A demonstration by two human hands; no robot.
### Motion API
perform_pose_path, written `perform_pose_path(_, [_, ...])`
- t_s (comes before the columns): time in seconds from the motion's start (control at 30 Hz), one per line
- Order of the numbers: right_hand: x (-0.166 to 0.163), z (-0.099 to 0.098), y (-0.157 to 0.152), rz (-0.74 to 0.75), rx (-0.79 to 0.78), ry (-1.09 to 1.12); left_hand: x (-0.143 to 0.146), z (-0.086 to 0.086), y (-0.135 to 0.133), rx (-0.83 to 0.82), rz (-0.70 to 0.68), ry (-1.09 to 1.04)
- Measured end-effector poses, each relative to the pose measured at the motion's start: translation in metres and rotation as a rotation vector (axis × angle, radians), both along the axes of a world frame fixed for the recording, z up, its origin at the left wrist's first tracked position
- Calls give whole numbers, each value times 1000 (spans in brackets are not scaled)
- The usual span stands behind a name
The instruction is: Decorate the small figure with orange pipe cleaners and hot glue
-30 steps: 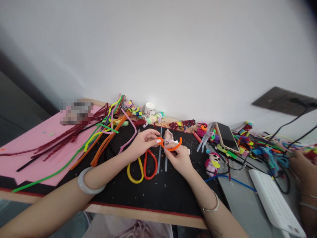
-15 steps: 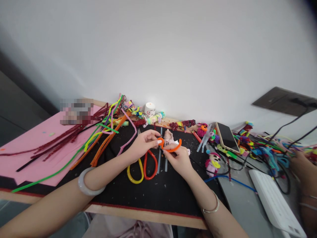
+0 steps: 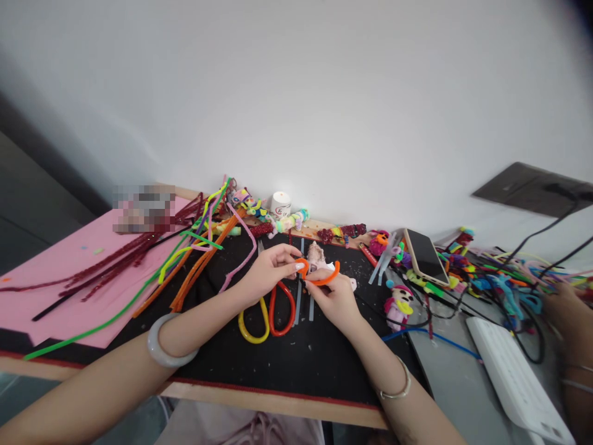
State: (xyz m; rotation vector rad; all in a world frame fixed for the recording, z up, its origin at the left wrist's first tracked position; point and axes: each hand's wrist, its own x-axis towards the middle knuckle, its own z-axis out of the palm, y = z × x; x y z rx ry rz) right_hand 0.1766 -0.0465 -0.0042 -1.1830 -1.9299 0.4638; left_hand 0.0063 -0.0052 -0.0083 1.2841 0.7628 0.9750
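Observation:
An orange pipe cleaner [image 3: 328, 278], bent into curves, is pinched between my two hands above the black mat [image 3: 278, 371]. My left hand [image 3: 273, 269] grips its left end with thumb and forefinger. The fingers of my right hand [image 3: 337, 298] are closed on its lower curve, and the free end curls up to the right. Below my left hand lie scissors with one yellow and one red handle [image 3: 281, 334]; their blades are mostly hidden. Clear glue sticks [image 3: 311, 306] rest just under my hands. Behind them is a pinkish crumpled item I cannot make out.
Loose pipe cleaners [image 3: 185, 266] spread over a pink sheet [image 3: 41, 296] at left. At right are a phone [image 3: 425, 254], a small pipe-cleaner doll [image 3: 398, 308], a white power strip [image 3: 516, 377] and cables. Another person's hand [image 3: 563, 309] is at the far right edge.
Almost nothing differs. The left part of the orange pipe cleaner is turned slightly in my left fingers; both hands stay in place.

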Motion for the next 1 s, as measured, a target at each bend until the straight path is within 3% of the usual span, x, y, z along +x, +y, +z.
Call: perform_pose_path(1.0, [1, -2, 0, -87, 17, 17, 1, -4, -2, -31, 94, 3])
